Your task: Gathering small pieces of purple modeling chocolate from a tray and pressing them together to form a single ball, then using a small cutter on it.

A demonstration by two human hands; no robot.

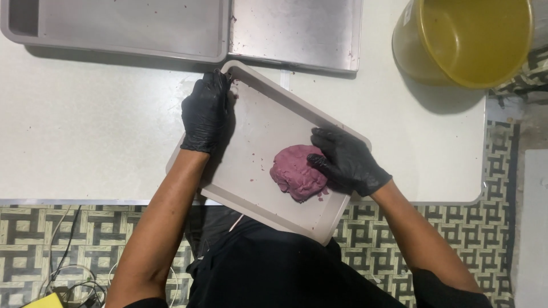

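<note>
A white counter (85, 131) carried everything. Along its far edge lay a large grey tray (125, 28) and, touching its right side, a metal sheet pan (297, 31); a yellow bucket (468, 40) stood at the far right corner. A smaller beige tray (257, 120) sat tilted over the near edge, partly overhanging. The left hand (205, 111), in a black glove, gripped the tray's left rim near its far corner, fingers curled over the edge. The right hand (348, 159), also gloved, rested with fingers spread on a lump of purple dough (297, 171) lying in the tray's right half.
</note>
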